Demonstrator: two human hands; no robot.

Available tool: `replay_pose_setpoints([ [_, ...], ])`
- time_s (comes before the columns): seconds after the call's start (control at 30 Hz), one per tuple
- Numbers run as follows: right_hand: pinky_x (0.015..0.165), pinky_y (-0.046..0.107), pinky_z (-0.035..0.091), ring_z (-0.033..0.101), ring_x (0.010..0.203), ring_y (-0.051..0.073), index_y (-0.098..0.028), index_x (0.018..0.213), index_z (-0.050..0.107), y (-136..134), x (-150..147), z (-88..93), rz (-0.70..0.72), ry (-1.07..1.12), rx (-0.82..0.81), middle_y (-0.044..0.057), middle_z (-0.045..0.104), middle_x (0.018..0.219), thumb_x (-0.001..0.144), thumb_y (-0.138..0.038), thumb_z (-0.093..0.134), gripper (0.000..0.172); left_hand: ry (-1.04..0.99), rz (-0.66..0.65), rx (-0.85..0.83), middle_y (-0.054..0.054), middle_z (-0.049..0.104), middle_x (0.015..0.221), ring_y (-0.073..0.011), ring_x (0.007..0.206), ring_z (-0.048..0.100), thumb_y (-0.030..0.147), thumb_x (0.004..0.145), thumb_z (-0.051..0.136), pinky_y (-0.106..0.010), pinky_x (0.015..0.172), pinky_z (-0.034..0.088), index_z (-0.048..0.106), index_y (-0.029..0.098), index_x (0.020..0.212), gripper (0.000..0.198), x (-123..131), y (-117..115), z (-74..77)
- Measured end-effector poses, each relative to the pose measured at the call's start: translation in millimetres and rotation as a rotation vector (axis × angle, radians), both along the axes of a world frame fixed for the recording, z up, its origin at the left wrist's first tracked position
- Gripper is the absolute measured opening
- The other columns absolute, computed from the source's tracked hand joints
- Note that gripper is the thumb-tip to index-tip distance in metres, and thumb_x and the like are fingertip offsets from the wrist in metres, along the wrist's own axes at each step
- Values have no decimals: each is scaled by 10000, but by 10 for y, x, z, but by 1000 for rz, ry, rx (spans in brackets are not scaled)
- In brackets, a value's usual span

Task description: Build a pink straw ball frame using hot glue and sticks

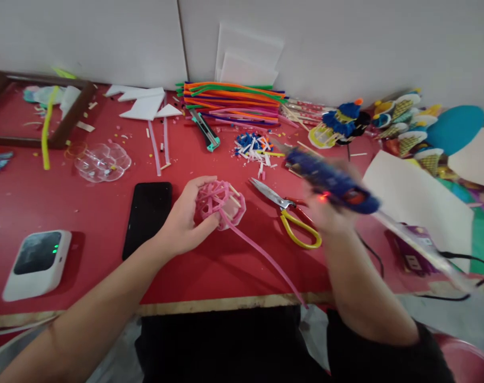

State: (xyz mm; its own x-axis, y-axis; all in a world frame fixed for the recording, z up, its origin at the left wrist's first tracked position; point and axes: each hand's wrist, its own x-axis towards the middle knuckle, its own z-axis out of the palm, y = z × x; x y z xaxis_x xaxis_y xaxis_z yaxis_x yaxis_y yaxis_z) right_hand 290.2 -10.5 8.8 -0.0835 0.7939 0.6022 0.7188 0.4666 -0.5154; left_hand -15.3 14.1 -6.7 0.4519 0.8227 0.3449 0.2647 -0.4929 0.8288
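Note:
My left hand (191, 215) is closed around a small pink woven basket (213, 199) with pale sticks showing at its side. From it a long pink strip (261, 252) trails down over the table's front edge. Raised over the table at the right, my right hand (331, 205) grips a blue hot glue gun (329, 178), smeared by motion, its nozzle pointing left and a clear glue stick (421, 250) sticking out behind. A red light glows on the gun. Between the hands lie scissors (301, 229) with yellow and red handles, blades apart.
A black phone (148, 218) and a white device (38, 263) lie left. Behind are a clear flower-shaped tray (104, 162), a green utility knife (205, 130), pipe cleaners (234, 101) and small scraps (255, 146). Finished-looking crafts (409, 127) and white card (417, 197) stand right, near a black cord (483, 260).

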Motion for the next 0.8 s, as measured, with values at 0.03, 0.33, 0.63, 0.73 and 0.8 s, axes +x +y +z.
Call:
replay_pose_setpoints([
  [0.03, 684, 389, 579, 709, 772, 241, -257, 1187, 579, -6, -156, -4, 15, 35, 32, 77, 724, 1004, 895, -357, 559, 310, -24, -5, -25, -149, 636, 1317, -273, 1180, 678, 231, 886, 614, -438, 1016, 573, 437, 203, 1405, 549, 5, -1, 2],
  [0.33, 658, 386, 601, 708, 739, 226, -231, 1099, 662, -120, -366, -5, 370, 16, 25, 45, 742, 875, 826, -239, 645, 273, -154, -19, -191, -143, 590, 1401, -270, 1265, 637, 250, 947, 597, -444, 1052, 571, 472, 248, 1359, 431, -4, -22, 63],
  [0.63, 674, 361, 588, 711, 770, 211, -208, 1059, 640, -155, -344, 94, 431, -60, -4, 66, 724, 855, 951, -349, 544, 202, -194, -105, -198, -133, 575, 1453, -277, 1279, 635, 321, 961, 640, -430, 1049, 584, 434, 294, 1451, 533, -12, -53, 114],
  [0.73, 679, 367, 570, 701, 771, 214, -197, 1040, 632, -181, -337, 99, 458, -71, -17, 77, 707, 831, 1018, -495, 455, 347, -190, -108, -189, -124, 572, 1462, -280, 1251, 647, 304, 960, 640, -437, 1028, 593, 436, 313, 1472, 552, -11, -59, 117],
  [0.8, 681, 368, 555, 694, 772, 214, -190, 1023, 626, -194, -341, 98, 463, -88, -20, 82, 698, 823, 1033, -530, 424, 395, -199, -114, -191, -126, 571, 1460, -282, 1237, 651, 284, 950, 648, -441, 1018, 594, 442, 314, 1481, 570, -6, -63, 110],
])
